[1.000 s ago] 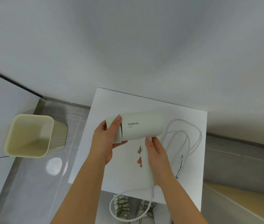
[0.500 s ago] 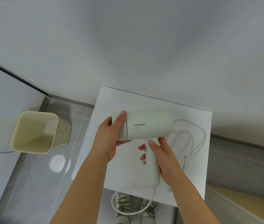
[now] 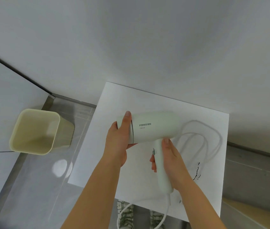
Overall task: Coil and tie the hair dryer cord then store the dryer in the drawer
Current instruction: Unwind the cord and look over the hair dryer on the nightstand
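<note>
Pale-green dryer (image 3: 155, 128) is gripped by the left hand (image 3: 117, 141) (barrel) and right hand (image 3: 172, 161) (handle); the cord (image 3: 193, 133) is sprawled untied, so coiling, tying and storing are left.

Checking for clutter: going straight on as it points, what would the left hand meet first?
The left hand grips the hair dryer; past it the way looks free over the table to the wall, depth unclear.

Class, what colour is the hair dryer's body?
Pale green. The hair dryer shows best in head view.
</note>
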